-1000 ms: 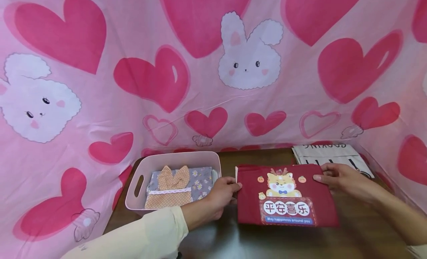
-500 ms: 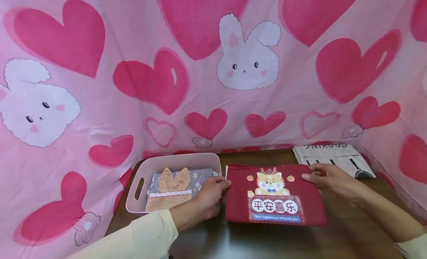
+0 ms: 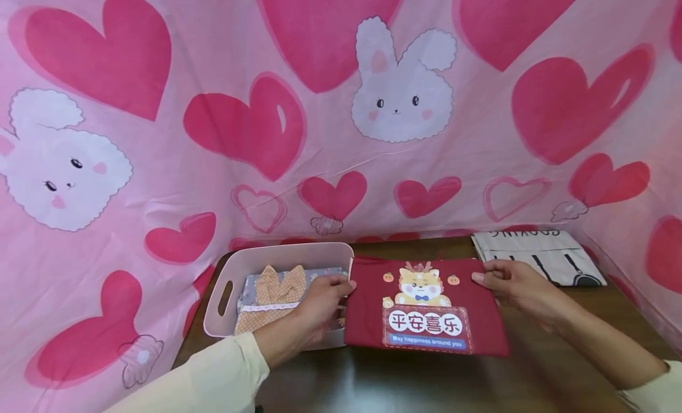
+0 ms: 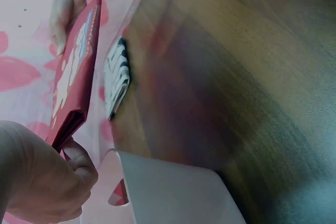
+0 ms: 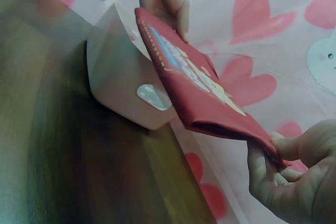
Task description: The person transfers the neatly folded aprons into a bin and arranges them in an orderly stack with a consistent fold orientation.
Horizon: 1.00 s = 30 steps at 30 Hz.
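Note:
A folded red cloth (image 3: pixel 426 300) with a cartoon dog and white lettering hangs level above the table, in the middle of the head view. My left hand (image 3: pixel 322 303) pinches its left edge, over the right part of the pink bin. The far right corner is pinched between thumb and fingers of my right hand (image 3: pixel 517 289). Both wrist views show the cloth (image 5: pixel 199 93) held off the table, its folded layers visible at the side. Inside the pink bin (image 3: pixel 213 318) lie a grey floral cloth (image 3: pixel 250 286) and an orange dotted piece with bunny ears (image 3: pixel 277 291).
A folded white cloth (image 3: pixel 538 256) with black print lies at the back right of the brown wooden table (image 3: pixel 415 383). Pink heart-patterned fabric (image 3: pixel 319 147) encloses the back and sides.
Both hands have carried the red cloth leftward, so its left edge now reaches the bin's right side. The bin and the white cloth stay in place.

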Each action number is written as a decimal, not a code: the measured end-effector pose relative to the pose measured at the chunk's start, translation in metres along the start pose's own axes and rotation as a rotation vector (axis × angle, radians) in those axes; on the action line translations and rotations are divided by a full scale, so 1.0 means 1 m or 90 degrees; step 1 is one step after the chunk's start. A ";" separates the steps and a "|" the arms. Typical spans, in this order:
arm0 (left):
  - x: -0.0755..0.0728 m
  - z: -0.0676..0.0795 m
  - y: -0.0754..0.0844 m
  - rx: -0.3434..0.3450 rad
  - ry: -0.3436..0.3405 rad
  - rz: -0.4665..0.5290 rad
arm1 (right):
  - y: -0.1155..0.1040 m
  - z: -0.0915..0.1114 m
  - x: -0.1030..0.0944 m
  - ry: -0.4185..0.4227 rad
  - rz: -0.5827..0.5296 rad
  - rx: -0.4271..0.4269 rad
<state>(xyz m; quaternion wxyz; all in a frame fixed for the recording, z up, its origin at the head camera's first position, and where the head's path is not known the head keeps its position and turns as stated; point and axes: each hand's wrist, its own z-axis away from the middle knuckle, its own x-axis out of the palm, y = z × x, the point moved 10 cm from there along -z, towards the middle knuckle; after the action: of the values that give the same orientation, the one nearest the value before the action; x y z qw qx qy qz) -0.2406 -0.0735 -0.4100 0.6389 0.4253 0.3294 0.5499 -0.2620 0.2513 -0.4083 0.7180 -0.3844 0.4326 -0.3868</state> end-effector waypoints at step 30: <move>-0.055 0.012 0.018 0.060 0.108 -0.036 | -0.036 -0.019 0.042 -0.010 -0.031 -0.046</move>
<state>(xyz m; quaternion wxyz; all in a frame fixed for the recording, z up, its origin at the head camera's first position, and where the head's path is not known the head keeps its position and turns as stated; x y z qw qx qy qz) -0.2467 -0.1289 -0.3913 0.6030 0.3973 0.4198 0.5498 -0.2736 0.1955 -0.3965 0.6975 -0.4234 0.4313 -0.3850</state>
